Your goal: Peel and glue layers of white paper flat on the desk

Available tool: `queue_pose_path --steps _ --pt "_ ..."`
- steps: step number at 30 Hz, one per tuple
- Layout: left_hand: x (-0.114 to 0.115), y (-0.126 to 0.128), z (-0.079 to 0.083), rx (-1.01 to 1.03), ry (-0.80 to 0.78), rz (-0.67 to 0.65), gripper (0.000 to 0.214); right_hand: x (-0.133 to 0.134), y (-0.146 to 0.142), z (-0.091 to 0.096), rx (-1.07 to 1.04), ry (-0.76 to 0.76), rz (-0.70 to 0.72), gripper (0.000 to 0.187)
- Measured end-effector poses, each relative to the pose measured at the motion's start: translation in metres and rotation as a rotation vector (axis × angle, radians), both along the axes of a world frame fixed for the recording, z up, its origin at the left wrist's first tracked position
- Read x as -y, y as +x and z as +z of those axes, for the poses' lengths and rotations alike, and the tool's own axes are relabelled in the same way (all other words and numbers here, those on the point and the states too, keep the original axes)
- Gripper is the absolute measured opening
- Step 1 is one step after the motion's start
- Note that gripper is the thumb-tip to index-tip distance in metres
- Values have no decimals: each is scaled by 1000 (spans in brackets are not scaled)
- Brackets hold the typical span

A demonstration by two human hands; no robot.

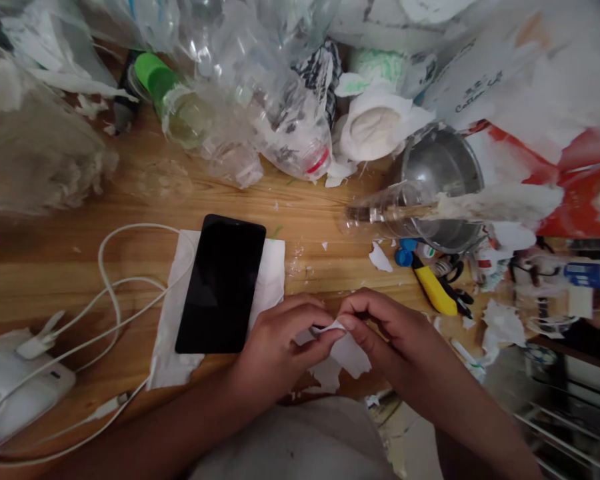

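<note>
On one table (220, 199): one metal container (445, 160), right of and beyond one black phone (223, 287). Right of that phone, one left hand (287, 330) and one right hand (395, 327), close together; farther right, one yellow-and-black tool (435, 290). Pinched in both hands, right of the phone, one white paper piece (333, 326); beside the tool, two blue caps (405, 257).

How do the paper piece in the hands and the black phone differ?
Colour: the paper piece is white; the black phone has a dark screen.
Support: the paper piece is pinched by the left hand and right hand; the black phone lies on a white sheet.
Shape: the paper piece is bent, partly hidden by fingers; the black phone is a flat rectangle.
</note>
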State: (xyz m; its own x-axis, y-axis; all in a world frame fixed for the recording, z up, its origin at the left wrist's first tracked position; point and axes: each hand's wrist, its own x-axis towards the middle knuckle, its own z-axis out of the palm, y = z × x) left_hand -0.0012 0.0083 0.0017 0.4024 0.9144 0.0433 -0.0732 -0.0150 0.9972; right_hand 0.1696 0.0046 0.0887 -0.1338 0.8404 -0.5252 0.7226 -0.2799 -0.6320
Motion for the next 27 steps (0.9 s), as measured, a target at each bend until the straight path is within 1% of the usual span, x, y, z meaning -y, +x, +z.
queue_pose_path --steps 3,5,7,8,10,11,13,16,18,20,23,27 --pt "-1 0 0 23 -48 -15 5 0 1 -1 -37 -27 -21 19" --pt "-1 2 0 53 -136 -9 5 2 2 0 -55 -5 -49 17" --pt "-1 3 0 78 -278 6 5 4 5 2 -49 72 -100 17" --pt "-2 3 0 89 -354 11 5 6 6 3 -31 122 -122 20" --pt "-2 4 0 111 -468 13 6 8 8 6 28 202 -131 26" --pt "-3 4 0 120 -500 10 6 9 9 6 63 216 -118 26" --pt "-3 3 0 147 -526 -1 7 9 8 5 104 203 -86 22" --pt "-4 3 1 194 -587 -27 10 7 5 1 70 174 -92 10" --pt "-4 3 1 252 -668 -44 12 6 2 -2 40 163 -107 11" --pt "-3 5 0 308 -729 -31 16 5 -1 -4 39 153 -116 12" --pt "-3 7 -1 307 -755 18 17 4 -3 -6 11 118 -118 14" --pt "-5 8 0 294 -797 38 16 3 -3 -6 -74 46 -140 19"
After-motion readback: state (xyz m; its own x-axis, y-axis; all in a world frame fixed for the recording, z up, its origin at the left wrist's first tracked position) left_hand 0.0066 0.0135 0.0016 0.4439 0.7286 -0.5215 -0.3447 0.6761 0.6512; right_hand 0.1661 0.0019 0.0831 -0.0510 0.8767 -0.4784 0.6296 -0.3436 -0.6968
